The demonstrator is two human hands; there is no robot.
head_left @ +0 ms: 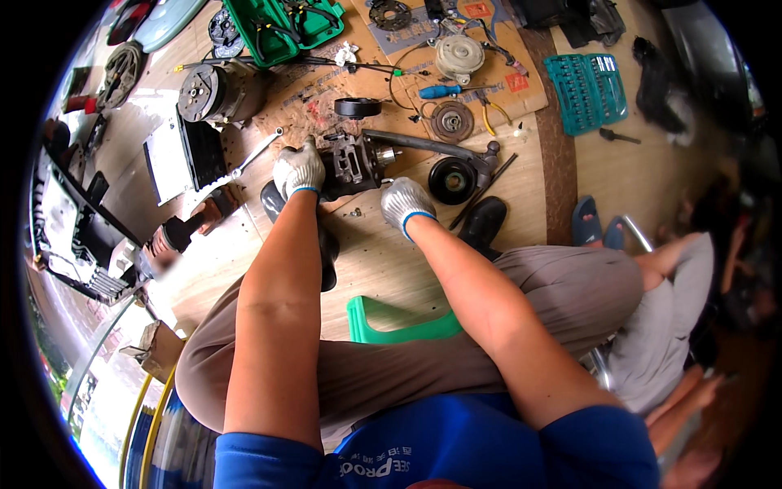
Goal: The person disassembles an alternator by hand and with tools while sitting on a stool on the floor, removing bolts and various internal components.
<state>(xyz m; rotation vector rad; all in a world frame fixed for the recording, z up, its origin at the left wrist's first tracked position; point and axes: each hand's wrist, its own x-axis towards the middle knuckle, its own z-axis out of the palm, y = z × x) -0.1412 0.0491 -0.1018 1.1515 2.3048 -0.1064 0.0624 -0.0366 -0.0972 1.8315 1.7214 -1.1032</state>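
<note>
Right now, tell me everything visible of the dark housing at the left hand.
The dark housing is blocky and ribbed, apparently grimy metal. A bright, silvery shaft projects from its end, pointing right. The gloved left hand grips its left end. The gloved right hand is close to the shaft end; contact is unclear. Its underside is hidden.

the left grip [299,169] covers one end of the dark metal part [350,161]. whether the right grip [406,202] pinches anything is too small to tell. the upper edge cuts off the green case [281,58]; the black object [656,91] at right is blurred.
</note>
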